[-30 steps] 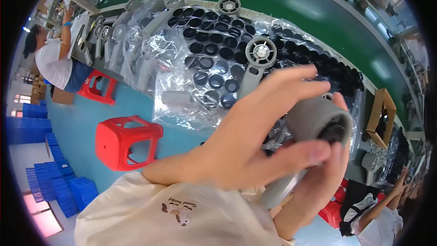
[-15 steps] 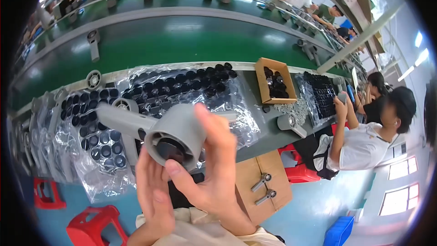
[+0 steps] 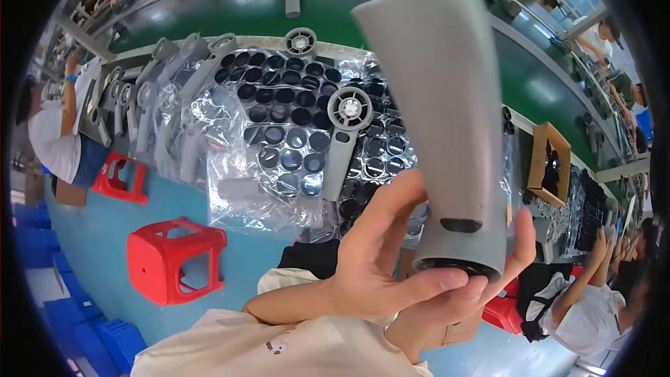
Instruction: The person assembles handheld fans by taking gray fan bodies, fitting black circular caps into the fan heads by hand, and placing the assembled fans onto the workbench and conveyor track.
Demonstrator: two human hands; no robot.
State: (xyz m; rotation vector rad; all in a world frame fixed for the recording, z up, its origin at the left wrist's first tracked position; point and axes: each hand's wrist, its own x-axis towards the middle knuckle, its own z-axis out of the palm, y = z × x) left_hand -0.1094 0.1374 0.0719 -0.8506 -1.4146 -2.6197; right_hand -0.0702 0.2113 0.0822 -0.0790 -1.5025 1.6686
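Note:
Both my hands hold a grey handheld fan housing [image 3: 453, 132] in front of me, its wide handle tilted upward and its round head at the bottom. A black ring shows inside the rim of the head. My left hand [image 3: 377, 258] wraps the head from the left, thumb along the lower rim. From below and the right, my right hand [image 3: 481, 290] grips the same head, with part of it hidden behind the housing. Beyond them, another grey fan [image 3: 342, 143] with a round grille lies on the table, next to rows of black round caps [image 3: 286, 98] on clear plastic.
A green conveyor belt [image 3: 244, 17] runs behind the table. Several bagged grey fans [image 3: 188, 77] lie at left. A cardboard box [image 3: 546, 195] of dark parts stands at right. Red stools [image 3: 167, 258] and blue bins [image 3: 118, 338] are on the floor. Co-workers sit on both sides.
The fan housing has turned in my hands: its handle, which pointed left, now points up. The housing is farther right in the picture, and the view has swung left.

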